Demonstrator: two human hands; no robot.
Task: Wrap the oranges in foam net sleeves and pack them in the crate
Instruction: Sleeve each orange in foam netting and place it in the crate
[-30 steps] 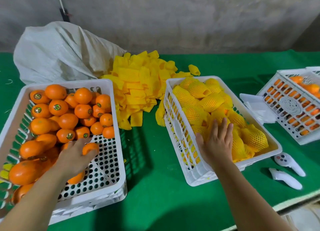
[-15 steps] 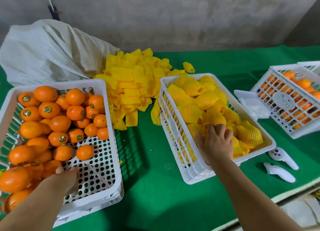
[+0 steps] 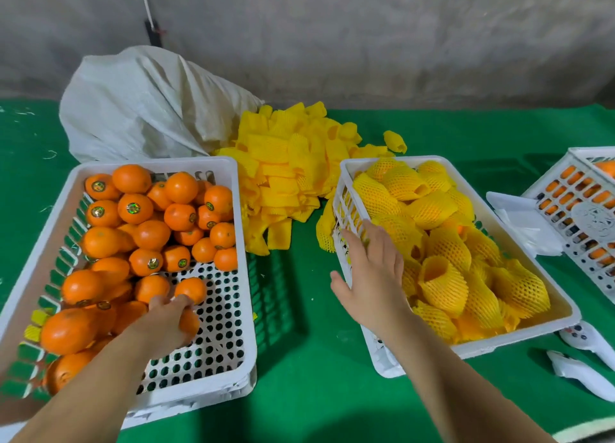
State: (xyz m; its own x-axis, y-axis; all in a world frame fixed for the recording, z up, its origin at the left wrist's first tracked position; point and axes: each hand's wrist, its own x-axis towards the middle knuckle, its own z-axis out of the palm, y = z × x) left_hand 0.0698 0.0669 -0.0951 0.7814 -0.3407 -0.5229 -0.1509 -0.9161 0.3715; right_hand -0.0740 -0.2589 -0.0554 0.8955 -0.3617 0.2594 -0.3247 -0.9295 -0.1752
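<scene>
Orange [image 3: 189, 322] gripped in left hand [image 3: 163, 322]; right hand [image 3: 372, 273] open, fingers pointing toward far wall

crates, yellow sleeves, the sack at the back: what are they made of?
Crates: likely moulded plastic, white and smooth, walls and floor perforated.
Yellow sleeves: foam netting by the look, matte, open diamond mesh, lying flattened in a pile.
Sack: probably woven plastic fabric, off-white and creased; weave too fine to confirm.

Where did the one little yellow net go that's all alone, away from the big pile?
In the head view, the lone yellow net lies on the green cloth, just right of the big pile of nets and behind the crate of wrapped oranges.
</scene>
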